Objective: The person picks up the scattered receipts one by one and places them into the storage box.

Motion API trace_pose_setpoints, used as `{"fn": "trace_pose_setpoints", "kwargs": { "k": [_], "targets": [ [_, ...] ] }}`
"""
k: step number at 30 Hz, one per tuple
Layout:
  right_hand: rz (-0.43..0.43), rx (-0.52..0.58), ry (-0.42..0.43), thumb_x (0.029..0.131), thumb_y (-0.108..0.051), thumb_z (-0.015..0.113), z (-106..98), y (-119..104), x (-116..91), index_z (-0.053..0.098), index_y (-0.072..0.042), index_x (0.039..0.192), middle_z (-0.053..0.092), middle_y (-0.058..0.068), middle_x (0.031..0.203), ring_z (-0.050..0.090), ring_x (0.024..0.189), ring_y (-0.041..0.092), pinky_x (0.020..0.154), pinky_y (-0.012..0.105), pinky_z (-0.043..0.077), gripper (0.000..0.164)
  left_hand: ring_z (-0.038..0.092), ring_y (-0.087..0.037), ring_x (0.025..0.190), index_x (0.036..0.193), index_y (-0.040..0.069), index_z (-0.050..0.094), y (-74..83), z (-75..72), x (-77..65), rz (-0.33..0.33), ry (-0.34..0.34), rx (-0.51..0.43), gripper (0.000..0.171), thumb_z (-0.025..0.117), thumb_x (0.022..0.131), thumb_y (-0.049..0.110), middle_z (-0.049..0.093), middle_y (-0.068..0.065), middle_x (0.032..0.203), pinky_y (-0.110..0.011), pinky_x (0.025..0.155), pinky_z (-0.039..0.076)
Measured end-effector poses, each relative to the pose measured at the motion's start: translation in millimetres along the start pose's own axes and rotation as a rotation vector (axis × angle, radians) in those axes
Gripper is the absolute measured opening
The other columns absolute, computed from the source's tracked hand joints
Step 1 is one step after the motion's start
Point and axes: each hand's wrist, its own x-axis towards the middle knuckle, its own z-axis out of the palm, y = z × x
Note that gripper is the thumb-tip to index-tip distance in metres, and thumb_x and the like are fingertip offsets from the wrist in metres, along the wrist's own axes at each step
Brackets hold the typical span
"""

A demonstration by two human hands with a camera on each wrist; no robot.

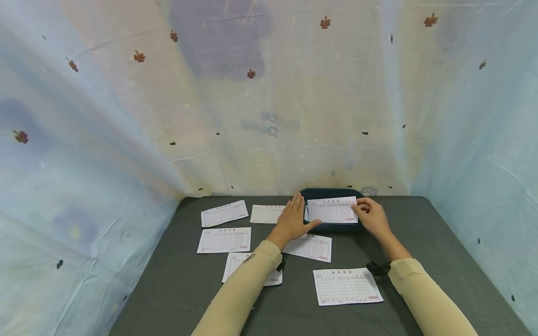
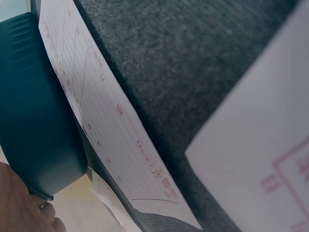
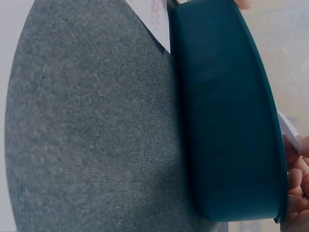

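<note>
Though at one bin [image 1: 336,227], left hand [image 1: 291,223] straight-fingered (thumb wide), right hand [image 1: 372,217] in a pinch on paper [image 1: 331,210]

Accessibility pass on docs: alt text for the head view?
A person's right hand pinches a white rectangular paper form over a dark teal, round-cornered plastic bin; left hand touches the bin's left end. Similar forms lie on the dark grey table.

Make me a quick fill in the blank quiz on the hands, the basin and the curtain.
1. The person's ____ hand pinches a printed slip.
2. In the head view, the left hand is at the ____ end of the basin.
3. Maple-like leaf shapes on the curtain are ____.

Missing words: right; left; brown.
</note>
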Motion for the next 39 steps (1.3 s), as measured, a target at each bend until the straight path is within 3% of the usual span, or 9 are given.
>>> {"fn": "trace_pose_setpoints", "kwargs": {
  "k": [6,15,23,28,39],
  "targets": [
    [0.005,-0.010,-0.026,0.104,-0.015,0.073,1.4,0.0,3.0,0.069,0.008,0.120,0.078,0.019,0.097,0.057,0.079,0.004,0.071,0.016,0.044,0.028,-0.003,-0.022,0.167,0.172,0.004,0.005,0.0,-2.9,-2.9,0.004,0.011,-0.021,0.109,0.037,0.102,0.082,-0.004,-0.009,0.181,-0.037,0.134,-0.002],
    [0.016,-0.046,-0.025,0.104,-0.014,0.074,1.5,-2.8,0.9,0.068,0.009,0.123,0.075,0.021,0.100,0.057,0.080,0.014,0.069,0.021,0.044,0.031,0.003,-0.027,0.167,0.172,0.002,0.009,1.4,-3.0,-6.6,0.033,0.041,-0.026,0.108,0.038,0.103,0.080,0.001,-0.013,0.181,-0.040,0.135,0.004],
    [0.023,-0.045,0.001,0.103,-0.013,0.074,0.6,1.8,4.4,0.070,0.006,0.123,0.072,0.015,0.094,0.054,0.077,0.010,0.067,0.020,0.042,0.028,0.010,-0.031,0.167,0.171,-0.001,0.013,1.2,-6.3,-8.5,0.045,0.073,-0.016,0.108,0.038,0.103,0.080,0.007,-0.016,0.180,-0.044,0.135,0.012],
    [0.035,-0.018,0.004,0.102,-0.014,0.074,-0.8,2.8,3.6,0.069,0.006,0.126,0.069,0.011,0.088,0.052,0.070,0.006,0.062,0.021,0.041,0.031,0.002,-0.027,0.167,0.171,0.001,0.007,0.1,-3.5,-5.3,0.036,0.050,-0.022,0.110,0.036,0.103,0.081,0.001,-0.014,0.181,-0.042,0.135,0.007],
    [0.014,0.037,-0.018,0.106,-0.018,0.071,-5.3,-1.2,-2.8,0.065,0.005,0.130,0.071,0.018,0.095,0.053,0.069,0.002,0.064,0.021,0.044,0.033,0.005,-0.029,0.167,0.171,0.001,0.008,-1.5,-0.8,-3.9,0.041,0.050,-0.018,0.109,0.035,0.103,0.081,0.002,-0.015,0.181,-0.042,0.135,0.007]
  ]
}}
